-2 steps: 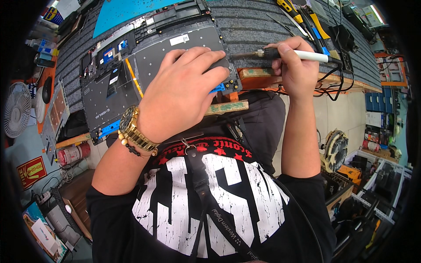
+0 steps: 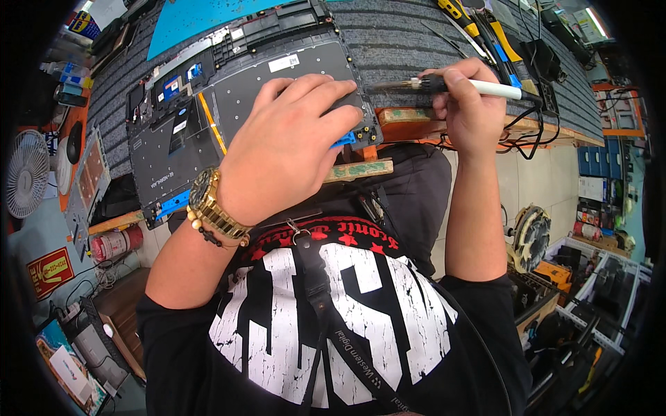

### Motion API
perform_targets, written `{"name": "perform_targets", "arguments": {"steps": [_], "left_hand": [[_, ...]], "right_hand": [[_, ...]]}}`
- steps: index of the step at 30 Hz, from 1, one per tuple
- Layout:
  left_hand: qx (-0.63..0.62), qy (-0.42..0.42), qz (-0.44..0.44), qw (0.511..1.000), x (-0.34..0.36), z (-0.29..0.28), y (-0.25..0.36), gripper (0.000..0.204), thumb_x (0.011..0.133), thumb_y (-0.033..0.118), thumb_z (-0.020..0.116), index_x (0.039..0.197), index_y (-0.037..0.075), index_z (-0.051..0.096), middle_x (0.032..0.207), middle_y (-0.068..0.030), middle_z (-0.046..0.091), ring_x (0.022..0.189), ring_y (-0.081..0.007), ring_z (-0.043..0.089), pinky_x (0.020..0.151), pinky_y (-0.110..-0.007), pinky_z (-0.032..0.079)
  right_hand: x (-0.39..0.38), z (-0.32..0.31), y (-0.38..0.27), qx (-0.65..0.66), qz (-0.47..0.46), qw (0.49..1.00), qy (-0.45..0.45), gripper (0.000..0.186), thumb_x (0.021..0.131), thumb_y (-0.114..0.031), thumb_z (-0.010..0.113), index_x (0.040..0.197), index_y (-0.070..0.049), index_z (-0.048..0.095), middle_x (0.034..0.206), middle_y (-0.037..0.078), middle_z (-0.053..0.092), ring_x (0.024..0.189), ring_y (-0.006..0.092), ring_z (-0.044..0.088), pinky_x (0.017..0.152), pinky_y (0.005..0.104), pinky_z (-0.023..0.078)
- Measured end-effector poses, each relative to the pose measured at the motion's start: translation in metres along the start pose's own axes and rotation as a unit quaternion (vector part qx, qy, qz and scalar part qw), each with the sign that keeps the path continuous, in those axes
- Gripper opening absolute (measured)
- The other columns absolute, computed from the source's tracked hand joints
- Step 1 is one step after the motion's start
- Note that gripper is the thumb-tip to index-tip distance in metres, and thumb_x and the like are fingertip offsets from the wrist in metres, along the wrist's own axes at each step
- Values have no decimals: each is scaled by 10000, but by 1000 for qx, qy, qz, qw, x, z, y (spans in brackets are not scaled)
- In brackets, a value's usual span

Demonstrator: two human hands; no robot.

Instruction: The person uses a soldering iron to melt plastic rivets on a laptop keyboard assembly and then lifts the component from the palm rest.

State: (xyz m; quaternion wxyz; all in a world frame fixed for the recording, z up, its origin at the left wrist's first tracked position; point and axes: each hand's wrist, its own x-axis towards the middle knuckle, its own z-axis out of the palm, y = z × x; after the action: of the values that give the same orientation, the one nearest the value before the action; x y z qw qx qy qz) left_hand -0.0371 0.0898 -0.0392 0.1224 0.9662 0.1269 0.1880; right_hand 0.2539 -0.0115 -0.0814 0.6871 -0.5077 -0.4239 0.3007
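A dark laptop top case (image 2: 254,90), inner side up, lies on the grey ribbed mat. My left hand (image 2: 291,145) rests palm down over its right half, fingers spread and lightly bent, and hides part of the panel. An orange ribbon cable (image 2: 211,121) runs beside that hand. My right hand (image 2: 474,104) is closed around a soldering iron (image 2: 496,89) with a white handle and black grip. The iron is held nearly level, its metal tip pointing left to the case's right edge. Whether the tip touches the case I cannot tell.
A blue mat (image 2: 201,24) lies beyond the case. Yellow-and-black hand tools (image 2: 461,19) and tweezers lie at the far right of the bench. The iron's black cord (image 2: 533,128) loops over the wooden bench edge (image 2: 409,119). A white fan (image 2: 28,173) stands far left.
My right hand and the soldering iron have shifted very slightly to the right. My left hand and the laptop top case have not moved.
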Motion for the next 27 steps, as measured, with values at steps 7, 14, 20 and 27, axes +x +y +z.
{"name": "perform_targets", "arguments": {"steps": [7, 14, 20, 27], "left_hand": [[4, -5, 12, 1000, 2, -1, 0, 431, 917, 88, 831, 1341, 78, 755, 1582, -126, 692, 1442, -371, 638, 1206, -520, 471], [5, -10, 10, 1000, 3, -3, -9, 424, 927, 133, 839, 1342, 94, 758, 1642, -137, 653, 1484, -374, 612, 1230, -533, 454], [-16, -13, -2, 1000, 4, -7, -11, 519, 906, 225, 890, 1383, 93, 737, 1630, -162, 653, 1489, -408, 595, 1243, -545, 450], [-16, -6, -28, 999, 6, -6, -13, 774, 935, 470, 908, 1523, 12, 699, 1650, -184, 650, 1506, -439, 581, 1242, -567, 467]], "right_hand": [[1, -11, 4, 110, 11, 992, 66, 150, 1099, -160, 750, 1043, -22, 747, 842, 51, 719, 632, 146, 671, 548, 301, 508], [14, -14, 9, 149, -28, 988, 39, 174, 1113, -180, 723, 1066, -14, 745, 849, 78, 729, 689, 165, 690, 576, 311, 515], [24, -5, 8, 134, -12, 990, 38, 114, 1099, -119, 740, 1077, -7, 745, 907, 93, 747, 743, 169, 709, 617, 324, 543], [29, 13, 0, 33, 11, 999, 16, 137, 1073, -119, 813, 1032, -3, 753, 944, 81, 762, 756, 147, 720, 632, 311, 556]]}}
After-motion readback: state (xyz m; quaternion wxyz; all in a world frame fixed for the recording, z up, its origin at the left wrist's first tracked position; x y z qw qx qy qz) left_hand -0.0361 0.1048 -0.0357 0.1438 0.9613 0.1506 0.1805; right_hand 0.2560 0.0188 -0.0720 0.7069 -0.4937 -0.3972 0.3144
